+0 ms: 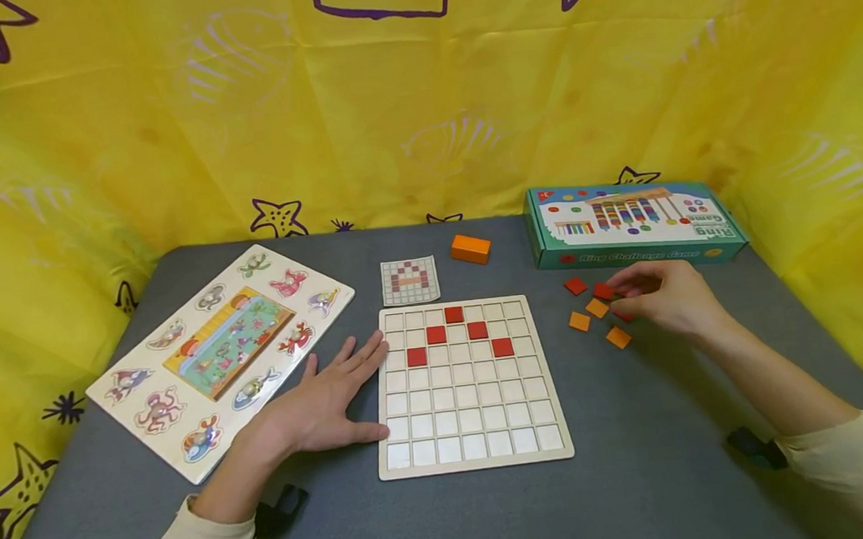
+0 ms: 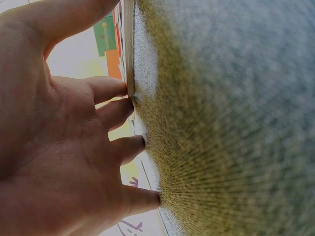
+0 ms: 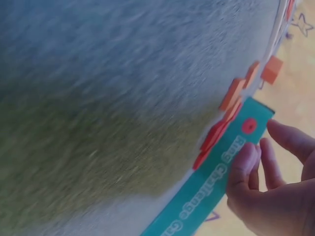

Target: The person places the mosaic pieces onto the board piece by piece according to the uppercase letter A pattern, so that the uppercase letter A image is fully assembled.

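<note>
A light wooden grid board lies on the table with several red square tiles in its upper cells, set out like a peaked roof. My left hand is spread flat beside it, thumb and fingertips against its left edge. Right of the board lie loose red tiles and orange tiles. Over this group hovers my right hand, its fingers loosely bent and partly covering a red tile. In the right wrist view, no tile shows between the thumb and fingers of that hand.
Above the board sit a small pattern card and an orange block. A green Ring Challenge Game box stands at the back right. On the left lies a sea-animal peg puzzle, close to my left forearm. Yellow cloth hangs behind the grey table.
</note>
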Demonstrator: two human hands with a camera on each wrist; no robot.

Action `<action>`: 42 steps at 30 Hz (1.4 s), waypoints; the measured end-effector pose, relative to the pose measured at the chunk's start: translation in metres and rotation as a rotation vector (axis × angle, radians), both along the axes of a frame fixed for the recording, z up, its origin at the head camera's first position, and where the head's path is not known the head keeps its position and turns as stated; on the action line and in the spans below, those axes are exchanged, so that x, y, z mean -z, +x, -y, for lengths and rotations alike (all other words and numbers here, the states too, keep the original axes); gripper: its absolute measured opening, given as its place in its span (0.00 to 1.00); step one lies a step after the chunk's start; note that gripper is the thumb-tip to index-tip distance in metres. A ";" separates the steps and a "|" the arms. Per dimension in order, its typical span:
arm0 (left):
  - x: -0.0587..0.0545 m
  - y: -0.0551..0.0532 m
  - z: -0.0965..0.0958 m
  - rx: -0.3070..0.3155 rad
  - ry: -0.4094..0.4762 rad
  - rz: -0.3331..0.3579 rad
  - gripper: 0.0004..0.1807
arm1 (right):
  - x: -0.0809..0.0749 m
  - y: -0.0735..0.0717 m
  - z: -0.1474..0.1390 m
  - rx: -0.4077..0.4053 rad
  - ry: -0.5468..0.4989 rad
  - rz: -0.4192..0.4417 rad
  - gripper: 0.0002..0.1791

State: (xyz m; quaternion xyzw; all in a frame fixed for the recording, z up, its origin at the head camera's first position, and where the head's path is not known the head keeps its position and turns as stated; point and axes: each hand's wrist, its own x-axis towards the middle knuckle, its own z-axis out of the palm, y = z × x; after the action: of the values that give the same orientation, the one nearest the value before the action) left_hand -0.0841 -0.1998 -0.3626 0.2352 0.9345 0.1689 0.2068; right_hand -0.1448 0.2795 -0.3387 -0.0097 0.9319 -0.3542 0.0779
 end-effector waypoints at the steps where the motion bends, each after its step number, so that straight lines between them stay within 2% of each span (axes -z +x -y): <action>1: 0.000 0.000 0.000 0.000 0.000 0.000 0.59 | 0.000 0.001 -0.003 0.004 0.012 0.003 0.22; 12: -0.001 0.001 0.000 0.000 -0.001 -0.003 0.59 | 0.010 0.000 -0.024 -0.015 0.083 0.062 0.28; 22: 0.000 0.000 0.000 -0.003 -0.008 -0.002 0.59 | 0.016 -0.003 -0.024 -0.024 0.072 0.119 0.30; 42: -0.001 0.000 -0.001 0.006 -0.006 -0.013 0.59 | 0.020 -0.006 -0.024 -0.036 0.089 0.114 0.26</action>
State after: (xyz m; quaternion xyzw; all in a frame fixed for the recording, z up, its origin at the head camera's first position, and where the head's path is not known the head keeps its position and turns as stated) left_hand -0.0839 -0.1993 -0.3614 0.2387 0.9356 0.1641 0.2020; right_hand -0.1513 0.3035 -0.3584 -0.0028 0.9404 -0.3108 0.1378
